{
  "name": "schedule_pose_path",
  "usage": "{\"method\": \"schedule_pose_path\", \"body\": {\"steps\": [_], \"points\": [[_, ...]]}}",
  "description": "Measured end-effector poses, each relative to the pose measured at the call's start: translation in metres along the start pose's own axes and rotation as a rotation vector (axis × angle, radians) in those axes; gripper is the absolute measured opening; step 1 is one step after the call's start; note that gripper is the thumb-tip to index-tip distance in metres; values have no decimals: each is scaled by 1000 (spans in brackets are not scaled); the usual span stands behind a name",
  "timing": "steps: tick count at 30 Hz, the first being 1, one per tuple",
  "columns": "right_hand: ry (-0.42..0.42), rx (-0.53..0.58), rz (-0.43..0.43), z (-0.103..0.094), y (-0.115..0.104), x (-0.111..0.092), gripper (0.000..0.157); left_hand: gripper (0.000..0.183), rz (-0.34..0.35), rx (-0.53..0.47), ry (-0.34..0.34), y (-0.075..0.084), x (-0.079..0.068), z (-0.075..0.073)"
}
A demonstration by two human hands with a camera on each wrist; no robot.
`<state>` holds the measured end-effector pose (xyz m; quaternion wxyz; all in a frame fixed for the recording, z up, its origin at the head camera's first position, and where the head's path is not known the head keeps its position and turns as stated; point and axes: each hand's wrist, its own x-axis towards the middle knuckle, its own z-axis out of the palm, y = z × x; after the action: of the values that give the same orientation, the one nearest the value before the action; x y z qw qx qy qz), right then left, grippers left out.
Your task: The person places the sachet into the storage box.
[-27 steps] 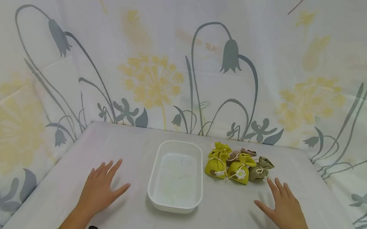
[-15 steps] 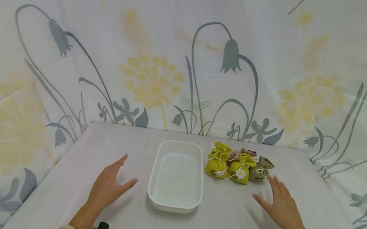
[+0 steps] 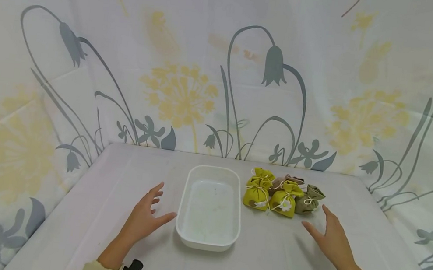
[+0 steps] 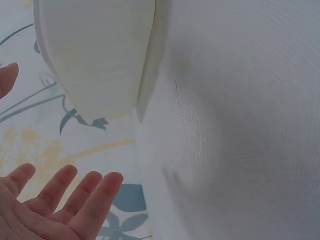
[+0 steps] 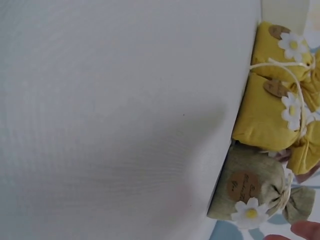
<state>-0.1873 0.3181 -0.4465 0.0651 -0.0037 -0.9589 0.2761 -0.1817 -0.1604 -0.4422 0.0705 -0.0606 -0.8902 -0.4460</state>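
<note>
A white rectangular dish [image 3: 208, 213] with raised sides stands in the middle of the table, nothing in it. To its left is my left hand [image 3: 144, 220], empty, thumb pointing at the dish's near left side; the left wrist view shows its fingers [image 4: 92, 205] spread loosely. My right hand [image 3: 335, 244], also empty, hovers in front and right of a cluster of small drawstring pouches. Nearest to it is an olive-grey pouch [image 3: 306, 201] with a white flower. Beside that sit a yellow pouch [image 3: 284, 201], another yellow pouch [image 3: 256, 194] and, partly hidden behind, a brownish pouch [image 3: 277, 184].
A pale cloth covers the table [image 3: 266, 263]. Behind and at the sides hangs a white curtain [image 3: 195, 31] printed with grey and yellow flowers. The pouches stand close to the dish's right side. Both wrists wear black camera mounts.
My left hand has moved right, its thumb now close to the dish. My right hand has shifted only slightly, its fingers drawn closer together. The dish and pouches stay in place.
</note>
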Motion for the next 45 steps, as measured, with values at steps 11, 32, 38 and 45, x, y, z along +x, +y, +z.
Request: {"method": "schedule_pose_path", "body": {"steps": [11,32,38,45], "points": [[41,106,23,1,0,8,92,91,-95,-107,-66,9,4,14],[131,354,122,-3,-4,40,83,75,-170,-317,-152,8,5,25],[119,364,124,-5,-5,46,79,70,-166,-416,-191,7,4,24],[152,307,67,-6,-3,54,56,66,-156,-451,-213,7,3,24]]}}
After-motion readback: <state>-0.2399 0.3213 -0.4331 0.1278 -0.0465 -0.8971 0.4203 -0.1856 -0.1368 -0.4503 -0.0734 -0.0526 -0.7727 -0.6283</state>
